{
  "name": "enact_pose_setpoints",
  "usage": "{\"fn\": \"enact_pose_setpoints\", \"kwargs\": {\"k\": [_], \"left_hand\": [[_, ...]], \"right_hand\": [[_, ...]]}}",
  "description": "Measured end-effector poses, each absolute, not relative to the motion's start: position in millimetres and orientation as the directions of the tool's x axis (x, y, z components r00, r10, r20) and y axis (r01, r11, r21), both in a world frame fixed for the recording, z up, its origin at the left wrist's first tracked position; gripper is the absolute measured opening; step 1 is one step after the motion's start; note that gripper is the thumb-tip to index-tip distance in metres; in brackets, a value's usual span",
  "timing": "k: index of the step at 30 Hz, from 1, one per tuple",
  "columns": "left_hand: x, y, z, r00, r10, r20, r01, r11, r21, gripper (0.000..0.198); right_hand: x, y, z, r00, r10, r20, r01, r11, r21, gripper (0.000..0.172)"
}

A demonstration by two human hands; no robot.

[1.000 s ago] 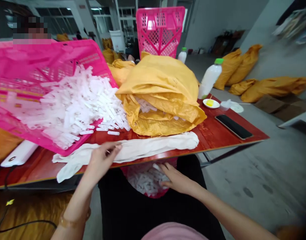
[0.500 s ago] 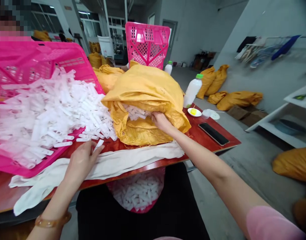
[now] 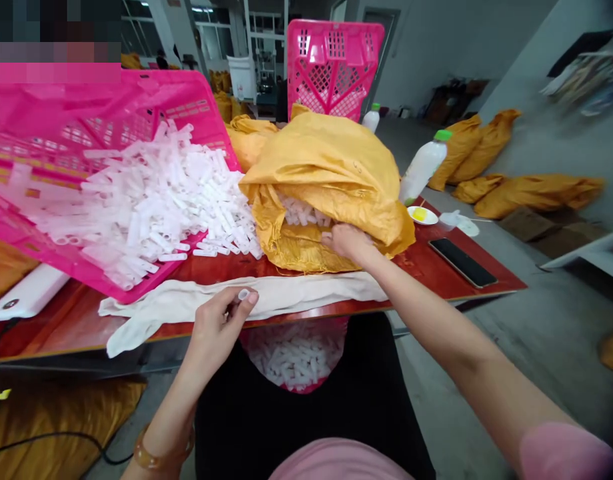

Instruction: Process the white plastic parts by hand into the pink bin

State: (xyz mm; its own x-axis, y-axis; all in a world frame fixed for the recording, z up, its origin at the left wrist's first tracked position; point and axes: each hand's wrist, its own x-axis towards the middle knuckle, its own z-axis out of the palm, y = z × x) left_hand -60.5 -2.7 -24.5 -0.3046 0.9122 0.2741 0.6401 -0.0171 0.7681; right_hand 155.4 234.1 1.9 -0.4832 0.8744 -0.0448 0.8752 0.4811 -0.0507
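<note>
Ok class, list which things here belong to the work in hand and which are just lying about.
In use: left hand holding a white plastic tube; right hand in a yellow woven sack; white plastic tubes in a tilted pink crate.
Lying about: smartphone, white bottle, small plate.

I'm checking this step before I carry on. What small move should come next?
Probably lower the white plastic piece pinched in the left hand into the pink basket below the table edge: that hand is right above it, and the basket already holds similar pieces.
</note>
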Motion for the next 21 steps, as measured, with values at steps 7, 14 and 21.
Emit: {"fn": "enact_pose_setpoints", "kwargs": {"k": [7, 14, 21], "left_hand": [[-21.5, -5.8, -16.9, -0.396, 0.881, 0.259, 0.435, -0.068, 0.898, 0.033], [3.1, -19.1, -17.4, -0.250, 0.908, 0.337, 0.611, -0.122, 0.782, 0.028], [14.1, -23.0, -33.2, -0.217, 0.964, 0.154, 0.455, -0.040, 0.890, 0.038]], "right_hand": [[198.8, 116.3, -36.6, -0.778, 0.626, 0.055, 0.332, 0.484, -0.810, 0.016], [200.6, 69.7, -40.2, -0.813, 0.573, 0.102, 0.177, 0.410, -0.895, 0.011], [193.0, 49.5, -47.3, -0.749, 0.616, 0.244, 0.340, 0.674, -0.656, 0.023]]}}
